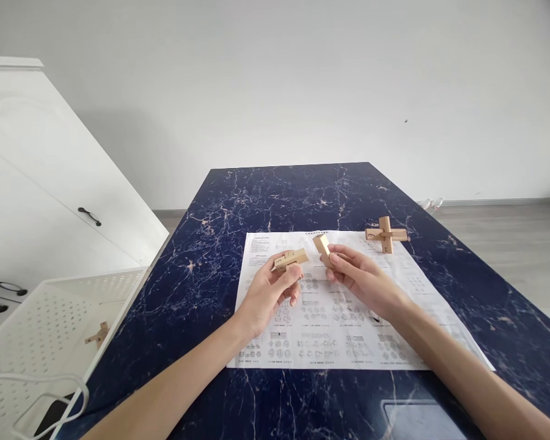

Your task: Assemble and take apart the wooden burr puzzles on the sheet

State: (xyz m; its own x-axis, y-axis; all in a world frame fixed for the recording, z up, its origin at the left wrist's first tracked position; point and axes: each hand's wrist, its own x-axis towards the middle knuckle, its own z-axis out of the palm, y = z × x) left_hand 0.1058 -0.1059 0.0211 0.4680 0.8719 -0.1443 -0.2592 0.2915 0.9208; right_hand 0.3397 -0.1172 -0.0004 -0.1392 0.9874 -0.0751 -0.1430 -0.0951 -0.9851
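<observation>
My left hand (272, 290) is closed on notched wooden puzzle pieces (289, 260) with a number marked on the side; how many pieces are joined there I cannot tell. To its right, my right hand (355, 272) pinches a single wooden puzzle piece (321, 249), tilted upward between thumb and fingers. A small gap separates the two held parts. Both hands are above a printed instruction sheet (316, 305) covered with small diagrams. An assembled wooden cross puzzle (385, 234), also bearing numbers, stands at the sheet's upper right corner.
The sheet lies on a dark blue marbled table (275, 195). Left of the table, a white perforated basket (50, 318) holds another wooden cross piece (99, 334) and a white cable (80, 385). A white cabinet (50, 159) stands beyond it. A pale rounded rectangle (419, 420) shows at the near edge.
</observation>
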